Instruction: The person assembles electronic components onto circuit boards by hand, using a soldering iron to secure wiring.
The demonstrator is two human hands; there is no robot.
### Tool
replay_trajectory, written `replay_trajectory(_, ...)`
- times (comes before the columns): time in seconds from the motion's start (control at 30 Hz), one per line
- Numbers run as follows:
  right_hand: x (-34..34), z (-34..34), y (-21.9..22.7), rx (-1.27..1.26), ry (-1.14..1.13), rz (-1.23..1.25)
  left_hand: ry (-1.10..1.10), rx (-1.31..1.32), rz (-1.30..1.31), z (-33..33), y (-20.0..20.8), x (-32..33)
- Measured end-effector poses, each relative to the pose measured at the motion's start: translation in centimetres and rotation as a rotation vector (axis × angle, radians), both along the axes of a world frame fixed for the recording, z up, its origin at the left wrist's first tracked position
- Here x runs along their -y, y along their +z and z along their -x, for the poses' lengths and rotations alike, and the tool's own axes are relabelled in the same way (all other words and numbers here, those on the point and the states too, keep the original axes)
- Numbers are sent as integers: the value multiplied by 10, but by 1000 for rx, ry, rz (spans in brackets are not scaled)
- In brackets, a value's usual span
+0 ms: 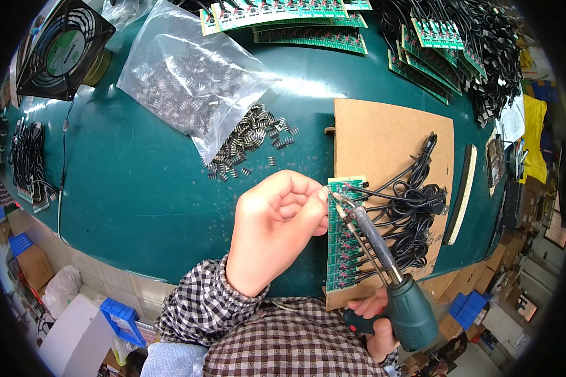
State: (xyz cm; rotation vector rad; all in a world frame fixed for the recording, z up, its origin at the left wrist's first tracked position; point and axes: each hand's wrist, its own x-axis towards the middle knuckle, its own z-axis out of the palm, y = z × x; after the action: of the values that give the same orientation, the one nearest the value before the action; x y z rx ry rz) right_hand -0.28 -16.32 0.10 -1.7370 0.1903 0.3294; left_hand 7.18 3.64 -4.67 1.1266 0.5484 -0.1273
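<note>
My right hand (pixel 374 323) grips the green handle of a soldering iron (pixel 383 264), whose tip rests on the top end of a long green circuit board strip (pixel 341 242). The strip lies on a brown cardboard sheet (pixel 383 135), with black cables (pixel 409 201) attached along its right side. My left hand (pixel 277 226) is curled beside the strip's upper left edge, fingertips pinched close to the iron's tip; what they pinch is too small to make out.
A pile of small metal components (pixel 248 141) spills from a clear plastic bag (pixel 185 81) on the green table (pixel 144 182). More green boards (pixel 295 22) and cable bundles (pixel 484 56) line the far edge. A black fan (pixel 60 50) stands at far left.
</note>
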Motion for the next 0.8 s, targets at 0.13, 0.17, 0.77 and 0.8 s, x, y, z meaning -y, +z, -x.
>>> replay_trajectory(0.13, -8, -2, 1, 118, -66, -53, 1, 2, 3, 0, 0, 0)
replay_trajectory(0.17, -12, -2, 3, 118, -65, -54, 2, 3, 2, 0, 1, 0)
replay_trajectory(0.77, -8, -3, -1, -22, -116, -50, 5, 1, 37, 4, -2, 1)
replay_trajectory(0.8, -6, -2, -1, -33, -106, -42, 6, 5, 32, 4, -2, 1)
